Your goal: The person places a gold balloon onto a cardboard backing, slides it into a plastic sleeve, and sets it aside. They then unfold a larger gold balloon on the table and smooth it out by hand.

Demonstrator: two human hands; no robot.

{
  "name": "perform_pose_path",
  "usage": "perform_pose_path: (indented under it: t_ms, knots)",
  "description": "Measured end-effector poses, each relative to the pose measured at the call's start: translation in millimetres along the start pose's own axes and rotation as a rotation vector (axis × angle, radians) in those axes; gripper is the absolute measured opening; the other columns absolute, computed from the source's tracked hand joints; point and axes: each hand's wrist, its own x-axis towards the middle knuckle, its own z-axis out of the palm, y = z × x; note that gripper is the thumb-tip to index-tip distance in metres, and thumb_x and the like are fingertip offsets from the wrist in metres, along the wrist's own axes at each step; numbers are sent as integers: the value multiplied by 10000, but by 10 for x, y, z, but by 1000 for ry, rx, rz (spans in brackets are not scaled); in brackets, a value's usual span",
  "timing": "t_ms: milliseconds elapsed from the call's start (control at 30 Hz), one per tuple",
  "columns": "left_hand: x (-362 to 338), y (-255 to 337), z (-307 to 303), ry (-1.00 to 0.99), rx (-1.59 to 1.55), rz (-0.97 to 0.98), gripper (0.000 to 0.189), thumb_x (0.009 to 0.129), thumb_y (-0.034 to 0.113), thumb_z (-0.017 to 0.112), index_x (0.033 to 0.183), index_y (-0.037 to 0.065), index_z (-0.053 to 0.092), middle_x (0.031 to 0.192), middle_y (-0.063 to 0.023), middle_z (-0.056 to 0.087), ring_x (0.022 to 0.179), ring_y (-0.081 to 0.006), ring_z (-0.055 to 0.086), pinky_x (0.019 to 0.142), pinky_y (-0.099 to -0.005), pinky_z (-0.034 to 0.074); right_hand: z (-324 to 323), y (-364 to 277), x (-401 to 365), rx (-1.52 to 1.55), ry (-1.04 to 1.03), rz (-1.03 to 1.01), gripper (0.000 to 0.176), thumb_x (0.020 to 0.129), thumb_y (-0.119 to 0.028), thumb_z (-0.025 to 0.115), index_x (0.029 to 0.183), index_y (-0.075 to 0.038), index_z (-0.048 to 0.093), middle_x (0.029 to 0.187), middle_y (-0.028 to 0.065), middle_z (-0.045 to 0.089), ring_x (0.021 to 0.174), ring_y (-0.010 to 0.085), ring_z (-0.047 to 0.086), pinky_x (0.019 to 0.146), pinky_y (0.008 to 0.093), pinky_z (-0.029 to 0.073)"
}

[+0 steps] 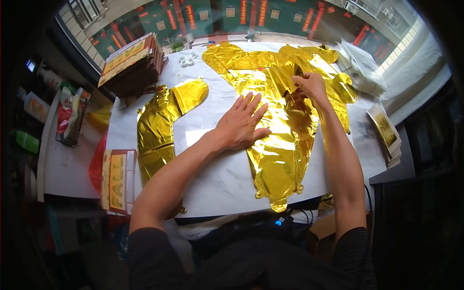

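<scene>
Shiny gold foil balloons [275, 176], flat and uninflated, overlap across the middle of a white marbled table [212, 188]. My left hand [241, 121] lies flat on the left edge of the foil, its fingers spread. Farther right, my right hand [311, 88] has its fingers closed in a pinch on a raised fold of gold foil. The foil's crumpled layers hide part of what lies beneath. A separate curved foil balloon [157, 128] lies to the left, partly covered at its lower end by my left forearm.
A tall stack of packets [128, 65] stands at the back left, near small white pieces [187, 60]. A packet lettered "FALL" [117, 181] lies at the front left. Clear plastic bags [360, 67] are piled at the back right, with gold-fronted packets [385, 133] at the right edge.
</scene>
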Motion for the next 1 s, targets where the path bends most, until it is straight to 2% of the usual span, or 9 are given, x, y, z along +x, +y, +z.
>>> perform_pose_path:
  t_ms: [67, 133, 300, 433, 633, 767, 800, 867, 1000]
  knots:
    - [-7, 0, -1, -3, -6, 0, 785, 1036, 593, 404, 1576, 26, 350, 1652, -276, 245, 1551, -443, 184, 1275, -502, 139, 57, -358, -218, 69, 17, 7, 307, 899, -273, 748, 804, 13, 697, 672, 68, 668, 526, 134, 582, 493, 327, 496]
    - [-5, 1, 13, -2, 11, -2, 790, 1036, 596, 402, 1580, 26, 343, 1653, -276, 242, 1553, -439, 180, 1277, -500, 136, 143, -458, -249, -125, 76, -217, 326, 878, -286, 758, 805, 24, 690, 673, 85, 665, 566, 150, 607, 539, 347, 518]
    - [2, 2, -6, -17, 3, -3, 802, 1034, 599, 404, 1586, 22, 331, 1653, -280, 239, 1557, -433, 169, 1277, -495, 133, 544, -684, -330, -317, 104, -371, 430, 848, -432, 758, 850, -3, 728, 782, 240, 701, 761, 388, 711, 714, 476, 532]
    - [7, 22, -35, -21, -18, -21, 799, 1033, 598, 407, 1578, 18, 342, 1651, -286, 237, 1560, -433, 162, 1277, -504, 133, 486, -943, -631, -203, -122, -232, 481, 823, -486, 784, 965, -27, 772, 900, 243, 740, 887, 397, 726, 798, 493, 545]
    - [11, -1, 1, 29, -30, 37, 769, 1030, 573, 435, 1543, 3, 381, 1605, -295, 312, 1536, -449, 212, 1268, -522, 152, 525, -611, -737, -358, -36, -617, 495, 849, -458, 784, 1188, -100, 746, 1290, 220, 611, 1186, 361, 620, 949, 465, 527]
    - [9, 4, -52, -48, -31, 23, 757, 1029, 568, 444, 1531, 4, 393, 1580, -301, 340, 1515, -462, 248, 1264, -526, 166, 662, -402, -716, -337, 103, -940, 349, 923, -329, 727, 1168, -82, 744, 1234, 166, 640, 1168, 335, 600, 1002, 460, 491]
    - [5, -1, -26, -4, -23, 31, 752, 1029, 565, 448, 1525, 3, 398, 1574, -302, 345, 1509, -467, 257, 1262, -528, 170, 640, -431, -718, -336, 104, -938, 349, 923, -329, 727, 1168, -82, 744, 1234, 166, 640, 1168, 335, 600, 1002, 460, 491]
    - [1, -11, 26, 38, -15, 43, 748, 1029, 563, 452, 1519, 1, 403, 1568, -304, 350, 1503, -472, 267, 1259, -530, 175, 581, -482, -727, -544, -195, -822, 317, 951, -285, 688, 1197, -93, 741, 1273, 161, 640, 1251, 330, 576, 1069, 440, 462]
    - [-1, 2, 14, 45, 17, 30, 749, 1036, 562, 439, 1523, -4, 398, 1573, -302, 347, 1495, -479, 280, 1260, -527, 172, 567, -370, -717, -461, -200, -764, 309, 976, -260, 656, 1211, -74, 733, 1293, 178, 659, 1261, 335, 589, 1070, 426, 466]
